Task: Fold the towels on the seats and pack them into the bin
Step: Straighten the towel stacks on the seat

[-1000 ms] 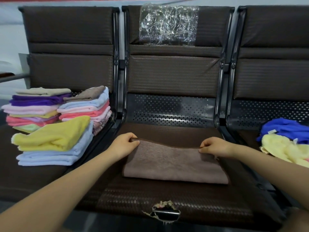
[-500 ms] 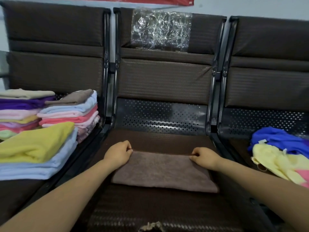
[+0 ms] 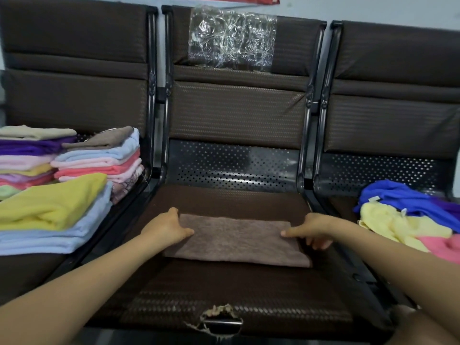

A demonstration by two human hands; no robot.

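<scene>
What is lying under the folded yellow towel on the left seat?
Under the yellow towel lie light blue towels, folded. Their exact number and the seat beneath them are covered.

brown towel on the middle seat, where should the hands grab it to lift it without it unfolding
Grip the flat, folded brown towel at its two short ends, coming in from the sides: left hand and right hand are already there. Pinching all layers together should keep it folded.

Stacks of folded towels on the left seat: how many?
3: a back-left stack topped by a beige towel, a back-right stack topped by a brown towel, and a front stack topped by a yellow towel. Others may be hidden off-frame.
</scene>
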